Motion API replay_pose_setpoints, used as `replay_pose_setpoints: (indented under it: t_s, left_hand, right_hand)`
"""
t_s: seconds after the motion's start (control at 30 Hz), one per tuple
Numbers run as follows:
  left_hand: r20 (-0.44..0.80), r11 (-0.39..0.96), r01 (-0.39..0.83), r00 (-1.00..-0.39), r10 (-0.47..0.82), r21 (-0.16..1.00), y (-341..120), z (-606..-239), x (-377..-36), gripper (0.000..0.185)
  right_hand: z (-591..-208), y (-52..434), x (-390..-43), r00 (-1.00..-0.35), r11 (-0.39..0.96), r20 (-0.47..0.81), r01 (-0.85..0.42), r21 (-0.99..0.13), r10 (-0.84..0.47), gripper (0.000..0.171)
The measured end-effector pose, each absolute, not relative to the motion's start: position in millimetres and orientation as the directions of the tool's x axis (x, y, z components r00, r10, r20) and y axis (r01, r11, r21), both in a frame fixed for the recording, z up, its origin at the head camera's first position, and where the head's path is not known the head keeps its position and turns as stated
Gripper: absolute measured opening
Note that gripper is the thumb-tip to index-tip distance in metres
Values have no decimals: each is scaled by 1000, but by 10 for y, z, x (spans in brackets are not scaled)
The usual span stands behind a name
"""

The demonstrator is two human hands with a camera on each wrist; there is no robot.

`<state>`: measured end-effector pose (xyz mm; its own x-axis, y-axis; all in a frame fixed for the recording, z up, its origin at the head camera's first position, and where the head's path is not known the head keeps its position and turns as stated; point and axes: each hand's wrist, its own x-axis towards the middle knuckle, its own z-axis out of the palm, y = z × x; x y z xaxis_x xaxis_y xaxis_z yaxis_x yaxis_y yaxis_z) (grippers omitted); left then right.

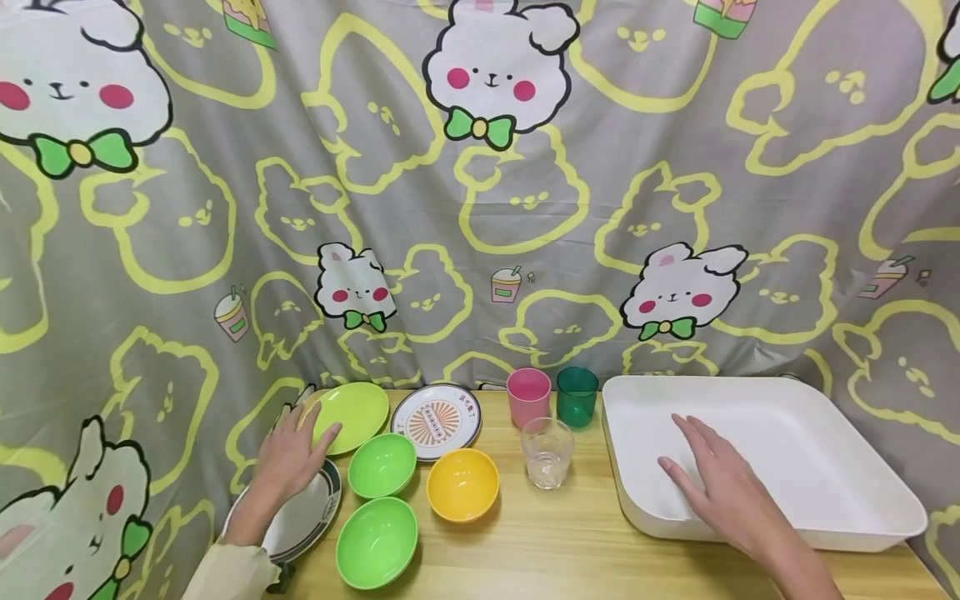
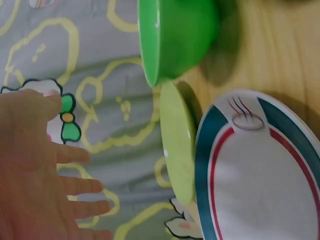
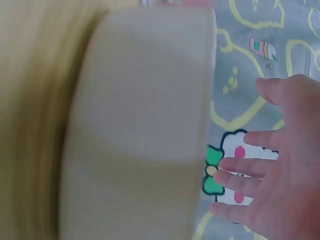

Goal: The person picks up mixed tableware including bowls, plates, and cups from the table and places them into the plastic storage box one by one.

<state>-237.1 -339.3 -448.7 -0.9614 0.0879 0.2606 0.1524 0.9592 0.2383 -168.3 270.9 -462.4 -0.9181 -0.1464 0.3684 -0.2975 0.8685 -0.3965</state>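
Note:
My left hand (image 1: pixel 288 454) hovers over the left plates, its fingers extended and holding nothing. Beyond its fingertips lies a yellow-green plate (image 1: pixel 356 412); a white plate with a dark green and red rim (image 1: pixel 303 521) is partly hidden under the hand and wrist. In the left wrist view the left hand (image 2: pixel 37 175) is apart from the plates. Over a large white tray (image 1: pixel 810 442) is my right hand (image 1: pixel 723 492), fingers spread and likewise holding nothing. The right wrist view shows the right hand (image 3: pixel 280 175) apart from the tray's wall (image 3: pixel 140 100).
Two green bowls (image 1: pixel 382 467) and a yellow-orange bowl (image 1: pixel 462 485) stand mid-left. Behind them lies a white plate with an orange print (image 1: pixel 468 400). A pink cup (image 1: pixel 528 396), a dark green cup (image 1: pixel 577 396) and a clear cup (image 1: pixel 547 454) stand left of the tray. A patterned curtain (image 1: pixel 525 225) hangs behind.

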Motion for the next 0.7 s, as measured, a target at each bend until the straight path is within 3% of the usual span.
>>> replay_pose_setpoints:
  t_s: [0.43, 0.7]
  left_hand:
    - [127, 935, 80, -991, 38, 346, -3754, -4607, -2247, 72]
    - [23, 954, -32, -999, -41, 298, -3858, -4657, -2189, 73]
  right_hand:
    - [-4856, 2364, -1574, -864, 878, 456, -374, -298, -214, 58]
    - [-4980, 2220, -1519, -869, 890, 446, -361, -279, -213, 48]
